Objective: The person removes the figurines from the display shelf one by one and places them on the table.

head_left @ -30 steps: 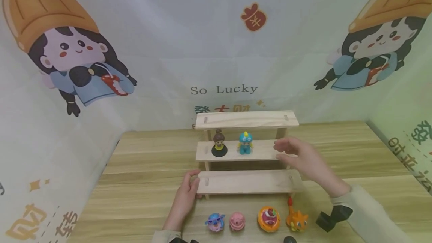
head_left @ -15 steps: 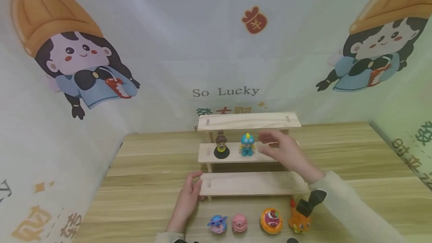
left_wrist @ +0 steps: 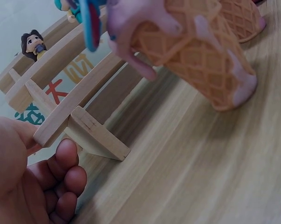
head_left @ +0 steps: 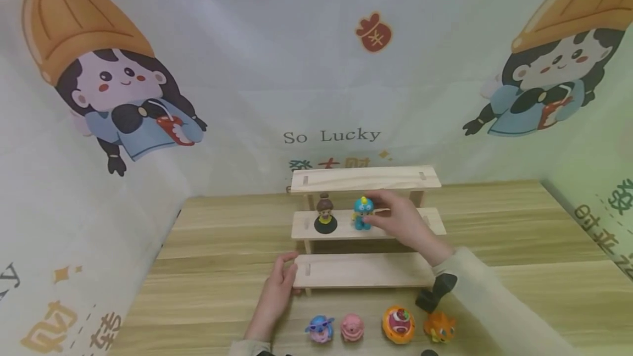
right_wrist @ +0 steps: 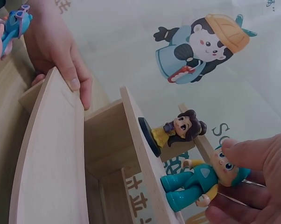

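Note:
A three-tier wooden display stand (head_left: 363,270) is steadied by my left hand (head_left: 274,293), whose thumb and curled fingers grip the left end of the lowest board. On the middle tier is a figurine in a turquoise suit and hood (head_left: 362,223). My right hand (head_left: 403,227) holds it by the head from the right, thumb in front and fingers behind; in the right wrist view its feet (right_wrist: 180,200) are at the board. Left of it on that tier, a brown-haired figurine in a yellow dress (head_left: 325,216) stands on a round black base.
In front of the stand sit several toys: a blue one with sunglasses (head_left: 320,328) on a waffle cone (left_wrist: 196,56), a pink one (head_left: 352,327), an orange round one (head_left: 398,325) and an orange creature (head_left: 440,327). A printed cloth (head_left: 257,70) hangs behind.
My right hand has moved left along the middle tier and taken hold of the turquoise figurine. The left hand keeps its grip on the lowest board.

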{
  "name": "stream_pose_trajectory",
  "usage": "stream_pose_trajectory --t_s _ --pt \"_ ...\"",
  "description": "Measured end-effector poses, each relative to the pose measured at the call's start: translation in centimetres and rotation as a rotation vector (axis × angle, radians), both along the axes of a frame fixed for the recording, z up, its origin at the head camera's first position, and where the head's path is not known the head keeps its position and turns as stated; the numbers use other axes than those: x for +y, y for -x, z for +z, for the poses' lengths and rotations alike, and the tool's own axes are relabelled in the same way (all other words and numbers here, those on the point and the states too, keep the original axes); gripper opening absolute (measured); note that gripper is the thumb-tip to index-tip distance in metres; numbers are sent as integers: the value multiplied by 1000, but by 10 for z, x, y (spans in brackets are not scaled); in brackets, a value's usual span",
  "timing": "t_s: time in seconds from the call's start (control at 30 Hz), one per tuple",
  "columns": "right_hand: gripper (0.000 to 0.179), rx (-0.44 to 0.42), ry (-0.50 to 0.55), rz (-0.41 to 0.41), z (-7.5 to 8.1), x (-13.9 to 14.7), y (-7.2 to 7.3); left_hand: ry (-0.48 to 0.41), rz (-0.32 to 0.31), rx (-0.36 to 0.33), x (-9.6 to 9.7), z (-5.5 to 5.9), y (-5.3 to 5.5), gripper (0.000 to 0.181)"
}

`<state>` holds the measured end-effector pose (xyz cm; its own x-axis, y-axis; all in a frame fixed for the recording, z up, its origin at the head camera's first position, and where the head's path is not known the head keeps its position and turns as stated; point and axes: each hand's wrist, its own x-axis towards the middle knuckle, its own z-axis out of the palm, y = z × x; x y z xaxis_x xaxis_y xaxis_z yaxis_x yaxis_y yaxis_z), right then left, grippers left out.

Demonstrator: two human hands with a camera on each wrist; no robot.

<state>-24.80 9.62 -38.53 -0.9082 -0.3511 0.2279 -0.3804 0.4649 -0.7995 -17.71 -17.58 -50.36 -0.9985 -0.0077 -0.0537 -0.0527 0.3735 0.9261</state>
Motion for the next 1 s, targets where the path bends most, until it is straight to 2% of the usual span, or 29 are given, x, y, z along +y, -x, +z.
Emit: stream_pose_trajectory --t_s 0.3,0.67,0.87,1.0 --pt "37 6 7 -32 -4 -2 1 -32 -7 6 2 0 -1 35" --pt "36 19 5 -60 -4 -1 -1 8 10 -13 1 1 0 34" --pt "36 27 16 -85 1 3 -8 4 4 -2 0 0 0 34" --pt "34 27 33 -75 4 6 -18 14 4 9 1 -1 1 33"
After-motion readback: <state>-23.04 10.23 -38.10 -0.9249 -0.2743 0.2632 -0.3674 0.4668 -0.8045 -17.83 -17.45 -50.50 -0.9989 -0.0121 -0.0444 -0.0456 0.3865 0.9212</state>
